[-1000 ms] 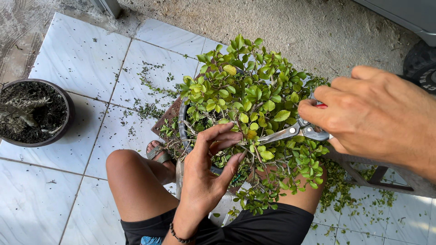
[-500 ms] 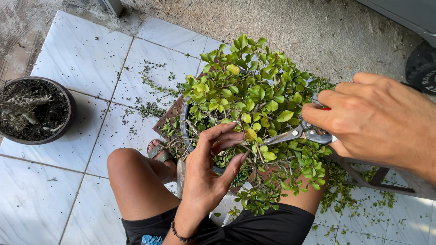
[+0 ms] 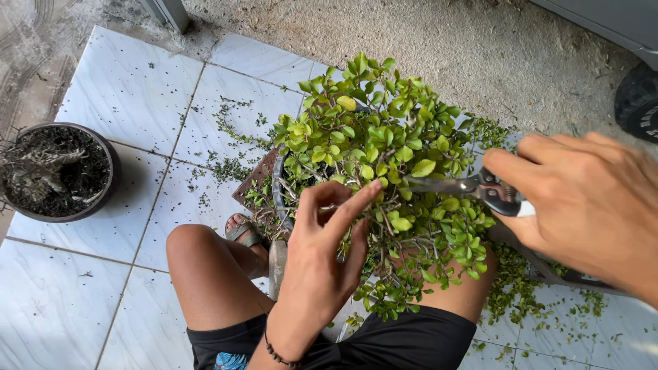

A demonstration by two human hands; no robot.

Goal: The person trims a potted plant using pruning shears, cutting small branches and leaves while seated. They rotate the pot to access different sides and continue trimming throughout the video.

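Between our knees, on the white marble-patterned tiles (image 3: 123, 89), sits the small leafy shrub (image 3: 384, 151) in its pot (image 3: 277, 188), and we are in the middle of trimming its crown. Our left hand (image 3: 322, 267) reaches up into the foliage from below, fingers spread apart, the forefinger and thumb parting thin twigs without closing on any of them. Our right hand (image 3: 589, 199) comes in from the right, fingers wrapped tight around the handles of the pruning shears (image 3: 466, 185), whose blades point left into the leaves at the middle of the plant. Whether the blades are apart or together we cannot tell, since leaves cover their tips.

We judge the step in hand to be picking out a shoot and lining the blades up on it. The next cut would call for keeping our left fingertips, which lie close to the blades, out of their path, and for a steady angle so that only the chosen twig is taken.

Green clippings (image 3: 233, 147) lie scattered over the tiles beyond the pot and more thickly at the right by our thigh. Well apart at the left stands a dark round pot (image 3: 103, 199) of soil with dry, bare stems. Beyond the tiles runs rough grey concrete (image 3: 439, 41), and a vehicle's tyre (image 3: 637, 103) shows at the far right edge.
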